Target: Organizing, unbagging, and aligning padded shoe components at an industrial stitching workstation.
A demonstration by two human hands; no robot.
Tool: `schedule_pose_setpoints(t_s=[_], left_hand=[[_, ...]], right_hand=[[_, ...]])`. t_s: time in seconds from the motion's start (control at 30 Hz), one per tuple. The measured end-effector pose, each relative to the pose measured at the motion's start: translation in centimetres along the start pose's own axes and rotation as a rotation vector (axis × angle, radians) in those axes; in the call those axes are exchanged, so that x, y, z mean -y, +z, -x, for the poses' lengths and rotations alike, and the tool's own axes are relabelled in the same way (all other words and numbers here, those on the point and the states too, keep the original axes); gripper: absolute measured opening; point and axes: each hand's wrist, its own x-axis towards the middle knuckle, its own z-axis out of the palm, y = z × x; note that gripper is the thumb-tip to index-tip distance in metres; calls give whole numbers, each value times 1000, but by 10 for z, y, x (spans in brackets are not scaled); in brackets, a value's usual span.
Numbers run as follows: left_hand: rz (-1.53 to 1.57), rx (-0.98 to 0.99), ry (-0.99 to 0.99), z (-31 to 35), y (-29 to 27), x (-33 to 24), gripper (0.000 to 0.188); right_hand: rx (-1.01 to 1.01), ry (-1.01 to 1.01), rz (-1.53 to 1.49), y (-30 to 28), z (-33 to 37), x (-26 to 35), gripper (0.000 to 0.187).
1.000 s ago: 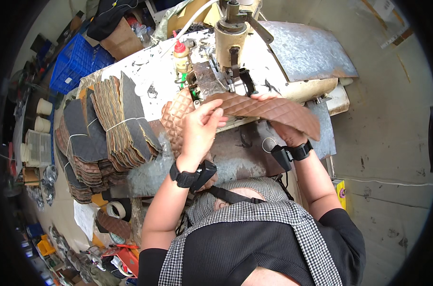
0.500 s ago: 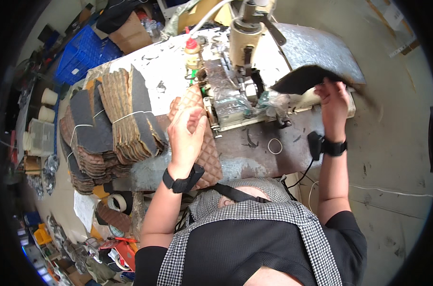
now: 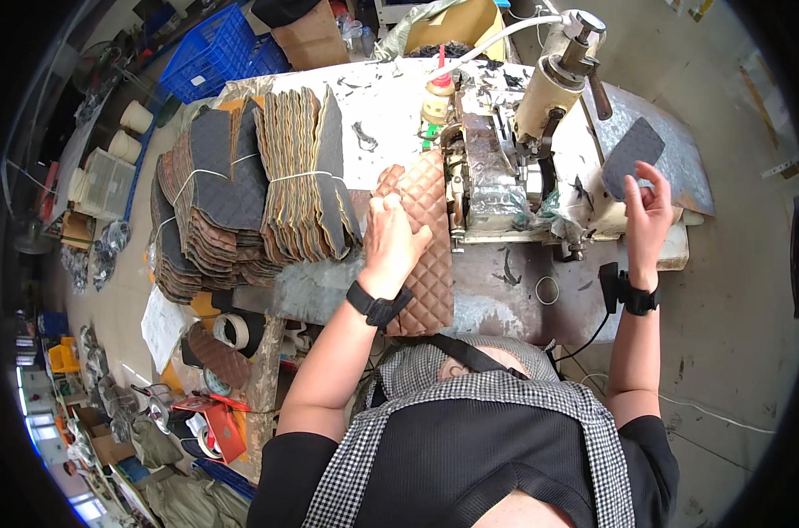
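Since the earlier frames the long brown piece is gone from the right hand, which has swung out to the right of the frame and now hovers with fingers spread, holding nothing, just below a dark quilted piece lying on the grey sheet at the upper right. The left hand has stayed at the centre, now pressed flat, fingers together, on a brown quilted panel that hangs over the table's near edge beside the sewing machine. Both forearms rise from the lower edge, each wrist wearing a black band. The panel is diamond-stitched and leathery. Tied bundles of similar pieces, brown and dark, fan out at the left.
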Motion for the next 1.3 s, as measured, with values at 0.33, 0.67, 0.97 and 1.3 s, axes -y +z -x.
schedule_pose_setpoints(t_s=[0.33, 0.67, 0.97, 1.3], left_hand=[[27, 18, 81, -6, -8, -5, 33], [946, 477, -100, 28, -47, -46, 27], [1146, 506, -176, 36, -48, -74, 51], [899, 541, -35, -15, -40, -71, 22]], right_hand=[[226, -279, 50, 40, 39, 48, 10], [317, -775, 123, 71, 71, 52, 39], [351, -753, 124, 96, 88, 29, 34], [141, -702, 246, 83, 74, 27, 33]])
